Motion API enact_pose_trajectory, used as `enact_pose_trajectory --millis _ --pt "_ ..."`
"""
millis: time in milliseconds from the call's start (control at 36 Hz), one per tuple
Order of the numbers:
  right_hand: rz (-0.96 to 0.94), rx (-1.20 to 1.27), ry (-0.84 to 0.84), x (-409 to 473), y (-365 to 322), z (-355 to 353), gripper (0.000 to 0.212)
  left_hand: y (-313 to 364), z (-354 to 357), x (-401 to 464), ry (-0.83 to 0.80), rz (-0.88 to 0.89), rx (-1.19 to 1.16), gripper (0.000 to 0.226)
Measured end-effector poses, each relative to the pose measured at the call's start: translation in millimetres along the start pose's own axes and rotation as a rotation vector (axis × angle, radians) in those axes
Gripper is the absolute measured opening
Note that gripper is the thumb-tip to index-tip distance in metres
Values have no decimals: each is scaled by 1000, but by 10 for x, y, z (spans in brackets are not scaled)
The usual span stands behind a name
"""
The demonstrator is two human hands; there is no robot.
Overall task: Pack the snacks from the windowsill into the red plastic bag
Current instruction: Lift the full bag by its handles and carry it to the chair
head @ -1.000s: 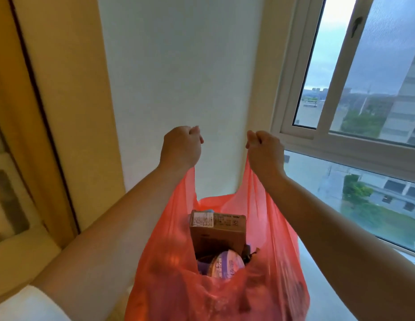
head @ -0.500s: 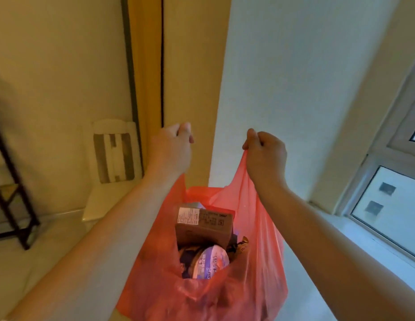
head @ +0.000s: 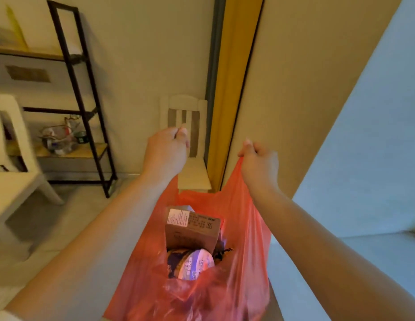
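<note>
Between two raised fists, the red plastic bag point(head: 202, 262) is held open, left hand point(head: 166, 150) and right hand point(head: 259, 164) each clenched on a handle. Snacks, a cardboard box point(head: 192, 230) and a round tub point(head: 195, 265), are seen inside; packing appears finished, so carrying or tying likely follows.

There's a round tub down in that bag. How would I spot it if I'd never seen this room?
Find the red bag that the left hand and right hand hold open. Look into its mouth: a brown box stands upright, and the tub lies just in front of it. It is the only round thing there, with a purple and white lid.
</note>
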State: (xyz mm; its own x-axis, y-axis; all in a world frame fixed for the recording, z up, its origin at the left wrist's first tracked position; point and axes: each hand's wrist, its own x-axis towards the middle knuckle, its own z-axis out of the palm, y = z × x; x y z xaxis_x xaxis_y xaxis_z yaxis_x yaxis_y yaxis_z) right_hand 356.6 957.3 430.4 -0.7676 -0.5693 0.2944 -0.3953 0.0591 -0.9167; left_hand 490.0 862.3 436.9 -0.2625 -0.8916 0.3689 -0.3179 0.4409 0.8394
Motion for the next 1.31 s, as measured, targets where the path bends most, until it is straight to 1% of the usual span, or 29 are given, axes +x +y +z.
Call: enact_pose_trajectory --millis 222,444,611,722,806,889,1083,1194,1306 --pt "59 -28 -73 232 213 1037 37 -830 -239 489 -3 -67 109 43" --pt "136 -47 -142 746 551 1795 35 -1453 -106 1134 -19 -167 167 42" --pt "176 -74 -182 1521 885 2354 37 -1836 223 1828 18 -235 235 41" --pt "134 -97 -225 2065 1068 2702 37 -2013 476 2288 47 -263 284 39" --pt "131 -113 -292 2545 1168 2971 32 -2148 651 2768 73 -353 292 38" --pt "162 -115 -325 3057 1275 3180 35 -2251 827 3260 89 -415 300 39" --pt "174 -137 -379 3954 1374 3612 38 -2438 1253 4098 81 -440 321 37" --pt "163 -174 -369 4456 1431 3855 34 -2608 1448 4608 67 -404 288 37" --pt "180 -200 -325 4951 1534 4156 31 -2804 1675 5160 45 -371 224 39"
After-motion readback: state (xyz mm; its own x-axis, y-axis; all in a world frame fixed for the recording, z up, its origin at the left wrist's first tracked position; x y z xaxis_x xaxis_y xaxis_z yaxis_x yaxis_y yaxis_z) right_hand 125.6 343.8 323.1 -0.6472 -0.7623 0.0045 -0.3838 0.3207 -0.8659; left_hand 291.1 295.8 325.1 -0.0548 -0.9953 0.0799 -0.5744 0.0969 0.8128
